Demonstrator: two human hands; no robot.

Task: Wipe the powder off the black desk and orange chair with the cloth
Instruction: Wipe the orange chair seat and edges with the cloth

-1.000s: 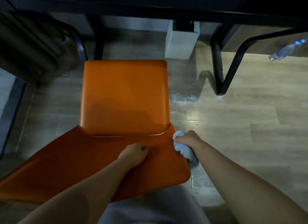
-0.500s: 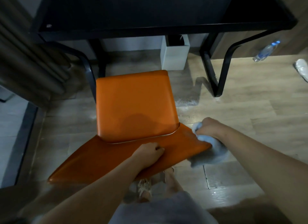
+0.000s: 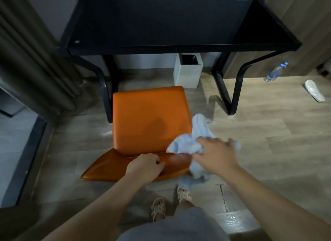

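One orange chair (image 3: 150, 118) stands just short of the one black desk (image 3: 161, 20), the left hand (image 3: 145, 166) curled tight over its backrest top, the blurred right hand (image 3: 216, 156) clutching one pale blue cloth (image 3: 186, 145) at the chair's right edge, and two water bottles (image 3: 275, 73), labels too small to read, well to its right.

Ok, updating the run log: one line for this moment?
left hand: grips orange chair back | right hand: holds cloth at chair's right side | black desk: untouched

chair (image 3: 150, 118) before desk (image 3: 161, 20)
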